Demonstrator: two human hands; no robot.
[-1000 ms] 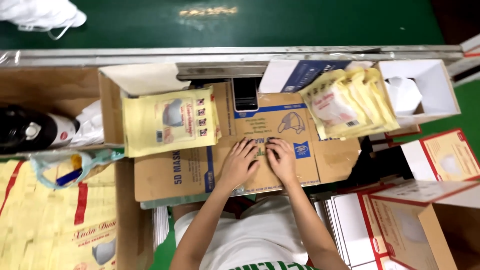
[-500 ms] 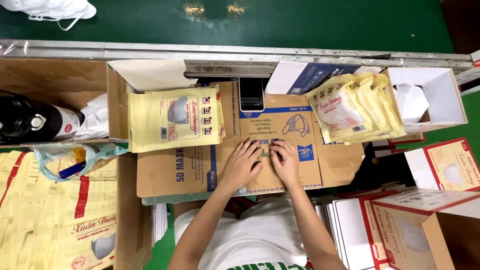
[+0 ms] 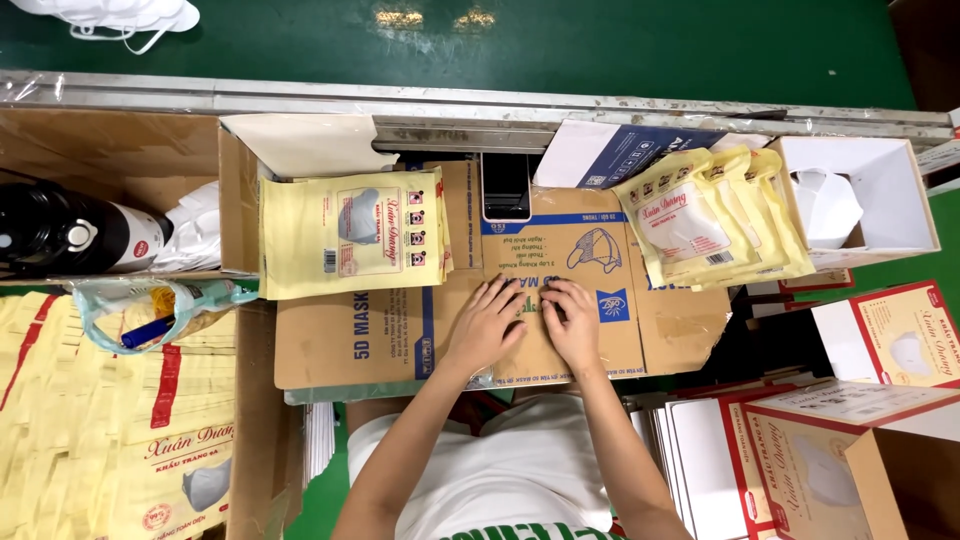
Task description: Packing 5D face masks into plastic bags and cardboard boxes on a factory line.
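— Green belting runs along the far side, past a metal rail [image 3: 480,100]; nearer, the desk is a flattened brown cardboard carton sheet [image 3: 380,340] laid over the bench. See where the hands are?

— Both at its near edge, middle. The left hand [image 3: 487,325] lies flat, fingers spread; the right hand [image 3: 572,322] is beside it, fingers bent down onto the board. Fingertips nearly meet. If anything is pinched between them, I cannot tell what.

— And around them?

— A stack of flat yellow paper mask pouches [image 3: 350,235] at the far left corner, a fanned bunch of filled yellow pouches [image 3: 715,225] at the far right, a black phone [image 3: 506,187] between. I'd judge she's between pouches, smoothing or gathering; reaching next means lifting a hand to either pile.
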